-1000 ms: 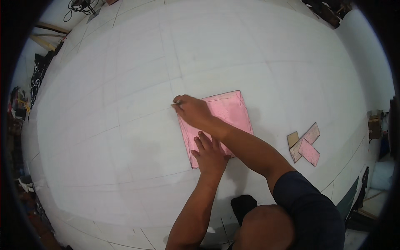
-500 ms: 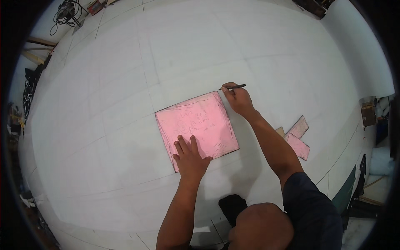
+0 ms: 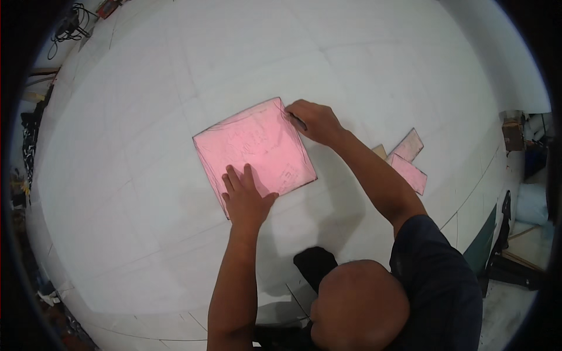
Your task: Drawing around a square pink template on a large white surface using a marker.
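A pink, roughly square board or card [image 3: 254, 143] lies tilted on a large white sheet [image 3: 140, 205], its edges dark and its face covered in pencil-like scribbles. My left hand [image 3: 246, 199] rests on its near part with fingers spread flat. At the upper right edge of the pink piece, my right hand [image 3: 316, 121] grips a dark pen [image 3: 298, 121], most of which the fingers cover. The tip of the pen is hidden at that edge.
To the right lie smaller pink pieces [image 3: 408, 173], crossing one another, with a tan piece [image 3: 380, 151] beside them. A white roll or curled sheet [image 3: 509, 58] rises at the far right. Cables [image 3: 69, 26] sit at the far left corner.
My right hand has turned and brought the pen from beside the top right corner down against the right edge of the pink piece. The left hand stays on it. The whole view has shifted.
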A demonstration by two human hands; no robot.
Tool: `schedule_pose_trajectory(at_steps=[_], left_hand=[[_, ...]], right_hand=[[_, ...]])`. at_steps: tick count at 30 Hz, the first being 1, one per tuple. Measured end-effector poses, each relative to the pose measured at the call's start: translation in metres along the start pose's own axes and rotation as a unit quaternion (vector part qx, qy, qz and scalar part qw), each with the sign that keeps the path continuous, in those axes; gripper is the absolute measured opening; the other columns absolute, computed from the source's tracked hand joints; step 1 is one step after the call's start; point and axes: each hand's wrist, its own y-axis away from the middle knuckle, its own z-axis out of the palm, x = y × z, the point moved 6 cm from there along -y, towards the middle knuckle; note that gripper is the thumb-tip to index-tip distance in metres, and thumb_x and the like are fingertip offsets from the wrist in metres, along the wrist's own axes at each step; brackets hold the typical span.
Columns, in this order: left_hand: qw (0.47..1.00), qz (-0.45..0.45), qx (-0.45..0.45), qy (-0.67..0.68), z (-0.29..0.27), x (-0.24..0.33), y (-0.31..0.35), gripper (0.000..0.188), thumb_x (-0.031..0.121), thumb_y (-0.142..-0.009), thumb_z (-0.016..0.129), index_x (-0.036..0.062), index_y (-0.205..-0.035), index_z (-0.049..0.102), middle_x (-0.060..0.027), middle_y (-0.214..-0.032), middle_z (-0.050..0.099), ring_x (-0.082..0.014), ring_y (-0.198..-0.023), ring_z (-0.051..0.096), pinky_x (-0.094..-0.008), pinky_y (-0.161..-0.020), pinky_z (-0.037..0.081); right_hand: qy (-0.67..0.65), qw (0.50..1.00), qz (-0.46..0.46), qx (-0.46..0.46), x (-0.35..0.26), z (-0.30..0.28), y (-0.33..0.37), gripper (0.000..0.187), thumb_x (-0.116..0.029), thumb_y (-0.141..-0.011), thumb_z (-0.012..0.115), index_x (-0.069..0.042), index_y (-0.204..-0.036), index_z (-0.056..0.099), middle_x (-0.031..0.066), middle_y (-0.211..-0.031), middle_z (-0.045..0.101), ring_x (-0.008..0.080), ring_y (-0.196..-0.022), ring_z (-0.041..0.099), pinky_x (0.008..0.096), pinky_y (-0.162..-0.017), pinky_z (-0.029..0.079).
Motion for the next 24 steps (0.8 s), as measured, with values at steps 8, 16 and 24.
schedule_pose_trajectory(at_steps=[8, 16, 24], left_hand=[[1.0, -0.005, 0.007, 0.007, -0.005, 0.004, 0.003, 0.1, 0.044, -0.073, 0.085, 0.0096, -0.152, 0.035, -0.0281, -0.159, 0.021, -0.0462, -0.146, 0.025, -0.0606, -0.109, 0.038], [1.0, -0.006, 0.007, 0.003, -0.003, 0.003, 0.003, 0.099, 0.044, -0.073, 0.085, 0.0105, -0.152, 0.035, -0.0271, -0.159, 0.022, -0.0457, -0.147, 0.025, -0.0589, -0.11, 0.038], [1.0, -0.004, 0.002, 0.002, -0.003, 0.003, 0.003, 0.1, 0.043, -0.072, 0.086, 0.0103, -0.151, 0.035, -0.027, -0.159, 0.022, -0.0464, -0.146, 0.027, -0.0589, -0.11, 0.039]], right_hand=[[-0.003, 0.995, -0.054, -0.079, -0.042, -0.033, 0.109, 0.014, -0.017, -0.09, 0.07, -0.013, -0.103, 0.065, 0.0015, -0.099, 0.067, 0.0249, -0.078, 0.069, 0.0376, -0.062, 0.055], [-0.062, 0.988, -0.008, -0.145, -0.045, -0.036, 0.13, 0.015, -0.022, -0.094, 0.067, -0.009, -0.101, 0.065, 0.0057, -0.095, 0.067, 0.027, -0.074, 0.067, 0.0388, -0.059, 0.054], [-0.069, 0.971, 0.102, -0.205, -0.003, -0.007, 0.045, 0.034, -0.037, -0.098, 0.06, -0.004, -0.092, 0.061, 0.0144, -0.091, 0.066, 0.0366, -0.084, 0.064, 0.047, -0.075, 0.05]])
